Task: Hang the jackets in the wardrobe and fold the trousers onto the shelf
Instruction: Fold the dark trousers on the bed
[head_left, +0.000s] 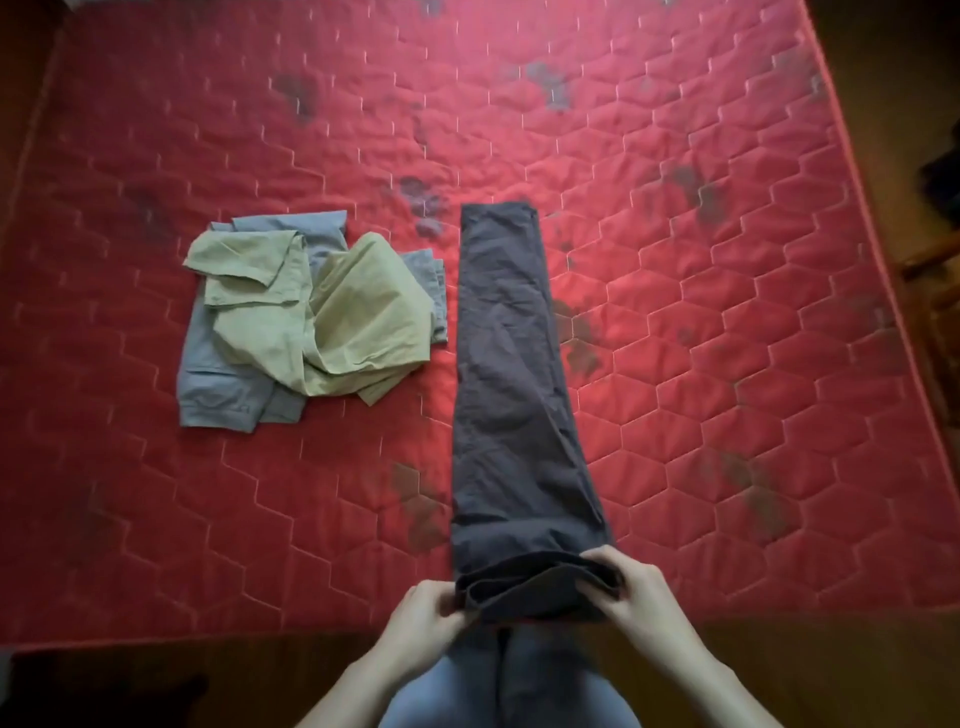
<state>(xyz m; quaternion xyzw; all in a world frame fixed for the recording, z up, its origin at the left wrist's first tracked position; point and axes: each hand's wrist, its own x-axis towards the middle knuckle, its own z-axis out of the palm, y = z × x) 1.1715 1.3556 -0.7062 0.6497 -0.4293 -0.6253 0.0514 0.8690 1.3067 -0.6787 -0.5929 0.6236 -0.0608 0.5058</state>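
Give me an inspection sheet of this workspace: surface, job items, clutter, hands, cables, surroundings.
Surface: red quilted mattress, hexagon stitching, with dark blotchy stains scattered over it.
Job's things: dark grey trousers laid out lengthwise, legs together, the near end bunched up at the mattress edge. Pale green trousers lie crumpled on top of blue-grey trousers, to the left, apart from the dark pair.
Clutter: nothing seen beyond the clothes.
Grips: left hand and right hand each pinch a corner of the dark trousers' near end.
Cables: nothing seen.
Surroundings: wooden floor around the mattress; dark, unclear objects at the right edge. No wardrobe, shelf or jackets in view.
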